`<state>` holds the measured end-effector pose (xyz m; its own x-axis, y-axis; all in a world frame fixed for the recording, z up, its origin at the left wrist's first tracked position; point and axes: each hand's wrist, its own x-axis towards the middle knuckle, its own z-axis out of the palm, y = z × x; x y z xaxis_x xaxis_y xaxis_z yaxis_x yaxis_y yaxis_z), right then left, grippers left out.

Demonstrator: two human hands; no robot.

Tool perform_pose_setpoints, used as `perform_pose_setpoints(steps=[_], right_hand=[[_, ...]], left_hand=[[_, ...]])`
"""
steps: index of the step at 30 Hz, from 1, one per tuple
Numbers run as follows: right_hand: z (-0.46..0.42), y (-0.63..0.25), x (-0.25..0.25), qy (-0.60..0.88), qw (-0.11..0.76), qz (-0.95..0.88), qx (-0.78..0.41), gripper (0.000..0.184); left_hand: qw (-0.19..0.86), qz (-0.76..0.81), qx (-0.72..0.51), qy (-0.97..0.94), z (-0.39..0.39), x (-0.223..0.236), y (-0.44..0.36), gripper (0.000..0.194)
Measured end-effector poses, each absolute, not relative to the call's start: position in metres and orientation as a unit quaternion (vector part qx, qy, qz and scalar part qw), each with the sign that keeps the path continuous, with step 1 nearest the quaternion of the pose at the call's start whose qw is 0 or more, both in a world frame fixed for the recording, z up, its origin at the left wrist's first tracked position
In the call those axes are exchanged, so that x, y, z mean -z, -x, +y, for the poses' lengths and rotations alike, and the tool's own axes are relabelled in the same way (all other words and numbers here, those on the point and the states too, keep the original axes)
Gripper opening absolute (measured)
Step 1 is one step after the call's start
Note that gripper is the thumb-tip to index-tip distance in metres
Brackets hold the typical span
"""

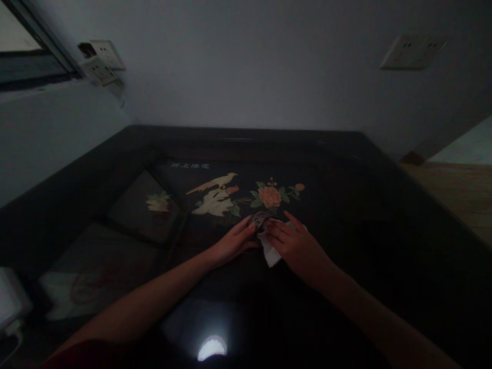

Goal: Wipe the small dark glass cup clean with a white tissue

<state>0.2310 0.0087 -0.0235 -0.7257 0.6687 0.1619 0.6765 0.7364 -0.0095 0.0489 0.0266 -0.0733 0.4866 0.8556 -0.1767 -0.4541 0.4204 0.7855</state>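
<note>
Both of my hands meet near the middle of a glossy black table (346,246). My left hand (232,242) is closed round a small dark shiny object (260,220) that I cannot name in the dim light. My right hand (295,245) presses a white cloth or tissue (269,252) against that object, fingers curled over it; a ring shows on one finger. The cloth's lower corner sticks out below my right hand.
The table top bears an inlaid picture of a bird (215,197) and an orange flower (269,196). A lamp's reflection (211,347) glares near the front edge. Wall sockets (102,61) (413,51) sit on the grey walls. A white object (11,302) lies at far left.
</note>
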Motion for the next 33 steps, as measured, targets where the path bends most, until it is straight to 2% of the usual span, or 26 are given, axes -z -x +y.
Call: perform_pose_setpoints(steps=[5, 8, 11, 15, 18, 23, 29, 33], right_hand=[[0.008, -0.233, 0.021, 0.369, 0.072, -0.927, -0.009, 0.037], [0.005, -0.233, 0.022, 0.383, 0.075, -0.917, -0.084, 0.046], [0.002, -0.229, 0.020, 0.394, 0.113, -0.889, -0.203, 0.050], [-0.003, -0.220, 0.015, 0.428, 0.190, -0.797, -0.382, 0.035], [-0.005, -0.215, 0.014, 0.448, 0.225, -0.751, -0.429, 0.025], [-0.005, -0.215, 0.017, 0.471, 0.180, -0.788, -0.352, 0.022], [-0.010, -0.212, 0.025, 0.451, 0.076, -0.888, -0.048, 0.038], [-0.018, -0.206, 0.037, 0.459, 0.086, -0.878, 0.104, 0.038]], left_hand=[[0.798, 0.276, -0.415, -0.339, 0.028, 0.073, -0.049, 0.037], [0.800, 0.279, -0.405, -0.343, 0.029, 0.074, -0.046, 0.038], [0.797, 0.284, -0.401, -0.351, 0.030, 0.076, -0.044, 0.040], [0.790, 0.289, -0.403, -0.360, 0.030, 0.079, -0.043, 0.040], [0.786, 0.288, -0.410, -0.362, 0.030, 0.081, -0.043, 0.040], [0.788, 0.291, -0.410, -0.354, 0.030, 0.081, -0.043, 0.039], [0.792, 0.286, -0.409, -0.351, 0.029, 0.078, -0.045, 0.039], [0.793, 0.285, -0.417, -0.339, 0.029, 0.074, -0.047, 0.039]])
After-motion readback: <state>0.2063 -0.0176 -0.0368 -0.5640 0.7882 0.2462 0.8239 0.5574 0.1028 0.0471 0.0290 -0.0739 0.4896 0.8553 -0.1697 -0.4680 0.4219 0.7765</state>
